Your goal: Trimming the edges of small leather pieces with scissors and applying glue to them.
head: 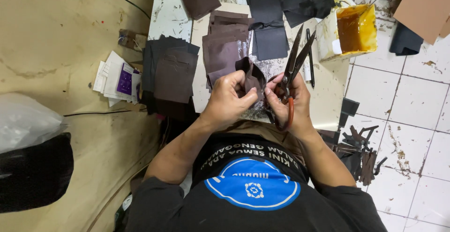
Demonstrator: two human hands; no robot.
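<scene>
My left hand pinches a small dark brown leather piece just above the near edge of the low work table. My right hand holds a pair of large scissors by their red-brown handles. The blades point up and away, slightly apart. The fingertips of my right hand also touch the same leather piece. Both hands meet over a worn, scratched patch of the table.
Stacks of brown leather pieces and black pieces lie on the table. A yellow tub of glue stands at the right. Dark offcuts litter the tiled floor. Papers and a dark stack sit left.
</scene>
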